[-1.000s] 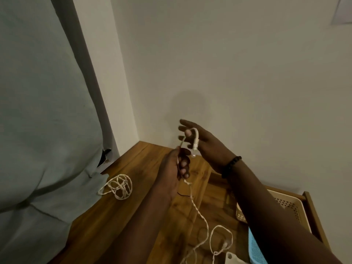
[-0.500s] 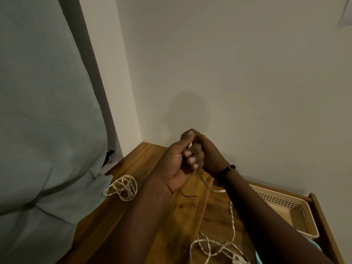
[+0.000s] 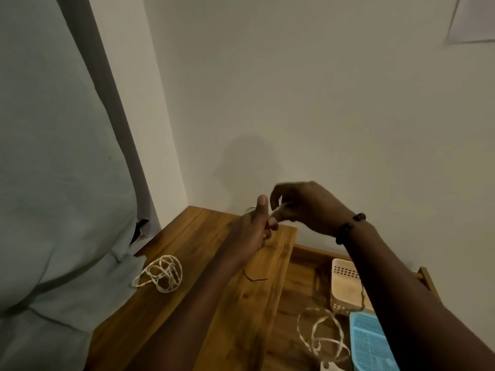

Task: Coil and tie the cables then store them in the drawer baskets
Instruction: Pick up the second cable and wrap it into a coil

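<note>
My left hand [image 3: 254, 226] and my right hand [image 3: 302, 207] meet above the back of the wooden top [image 3: 192, 290], both closed on the end of a white twisted cable. The rest of that white cable [image 3: 321, 341] hangs blurred in loose loops over the open drawer. A second white cable [image 3: 163, 273] lies loosely coiled on the wooden top at the left. In the drawer stand a beige basket [image 3: 345, 287] and, nearer me, a blue basket [image 3: 372, 344]. A short dark tie [image 3: 254, 277] lies on the top.
The white wall stands close behind my hands. A pale green cloth [image 3: 53, 183] hangs at the left, reaching onto the top's left edge. The drawer's wooden rim [image 3: 428, 279] shows at the right.
My hands came together on the cable end, then my right hand lifted above the left. The hanging cable has swung and bunched into loops over the drawer. The view has shifted slightly.
</note>
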